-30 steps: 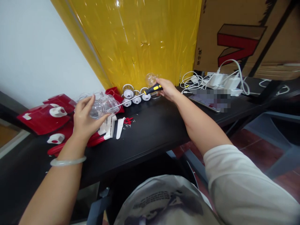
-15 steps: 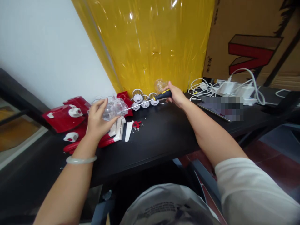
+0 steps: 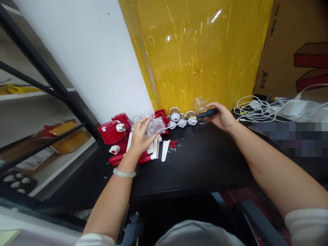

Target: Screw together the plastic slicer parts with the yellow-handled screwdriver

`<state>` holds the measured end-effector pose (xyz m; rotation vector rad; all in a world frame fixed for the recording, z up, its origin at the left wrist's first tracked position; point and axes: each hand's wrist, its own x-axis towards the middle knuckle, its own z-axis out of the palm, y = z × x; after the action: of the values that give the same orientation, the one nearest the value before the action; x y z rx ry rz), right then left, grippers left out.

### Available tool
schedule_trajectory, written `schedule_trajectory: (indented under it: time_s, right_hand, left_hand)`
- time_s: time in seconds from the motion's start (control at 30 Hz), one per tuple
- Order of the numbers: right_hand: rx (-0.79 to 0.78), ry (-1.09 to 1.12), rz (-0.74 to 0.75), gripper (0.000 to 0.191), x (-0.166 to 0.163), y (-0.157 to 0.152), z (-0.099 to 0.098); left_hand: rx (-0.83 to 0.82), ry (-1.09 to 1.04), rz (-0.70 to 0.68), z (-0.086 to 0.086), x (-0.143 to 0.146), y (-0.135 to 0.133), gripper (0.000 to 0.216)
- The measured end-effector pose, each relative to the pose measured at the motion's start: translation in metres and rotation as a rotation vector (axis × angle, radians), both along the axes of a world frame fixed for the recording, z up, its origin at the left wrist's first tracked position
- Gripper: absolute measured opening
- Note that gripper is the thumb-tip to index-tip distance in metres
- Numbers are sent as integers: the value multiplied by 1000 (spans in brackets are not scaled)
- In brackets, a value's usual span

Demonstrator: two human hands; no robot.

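My left hand [image 3: 140, 136] is wrapped round a clear plastic part [image 3: 156, 126], thumb below and fingers above. Between thumb and fingers of my right hand [image 3: 222, 117] is the black-and-yellow handle of a screwdriver [image 3: 207, 113]. Its long metal shaft slants down left, with the tip at the clear part's right end; whether it touches a screw is too small to tell. Behind the handle stands another clear rounded plastic piece [image 3: 198, 103]. Several drum inserts with white ends [image 3: 175, 114] sit just behind the shaft.
Red housings [image 3: 111, 132] with white knobs, red handles [image 3: 143, 159] and a white flat strip [image 3: 165, 151] lie around my left hand. Small red pieces [image 3: 173, 144] and screws are scattered nearby. White cables [image 3: 252, 106] and a blurred-out flat device occupy the right; shelves [image 3: 69, 138] stand left.
The view has swung left, so everything sits further right and more shelving shows. Both hands keep their grips, and the screwdriver's tip stays at the clear part's end.
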<state>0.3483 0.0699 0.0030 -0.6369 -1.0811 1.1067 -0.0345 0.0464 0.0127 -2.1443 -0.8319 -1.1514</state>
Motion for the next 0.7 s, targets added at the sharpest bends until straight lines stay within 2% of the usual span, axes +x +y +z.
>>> schedule_trajectory:
  time_s: [0.1, 0.17, 0.33, 0.43, 0.57, 0.6, 0.7]
  right_hand:
    - [-25, -195, -95, 41, 1, 6, -4]
    - [-12, -229, -108, 39, 1, 7, -5]
    - [49, 2, 23, 34, -2, -3, -1]
    - [55, 35, 41, 27, -3, -3, 0]
    - [-17, -157, -108, 50, -1, 5, -6]
    - [-18, -206, -155, 50, 0, 6, -7]
    - [8, -187, -157, 32, 1, 7, -8]
  left_hand:
    - [9, -12, 5, 1, 0, 0, 86]
    - [16, -19, 3, 1, 0, 0, 86]
    - [-13, -12, 5, 1, 2, -3, 87]
    - [-23, -12, 16, 1, 3, -5, 87]
    - [-21, -6, 14, 2, 3, -6, 89]
    - [-23, -4, 14, 2, 3, -6, 89]
    - [-19, -10, 1, 2, 3, -6, 89]
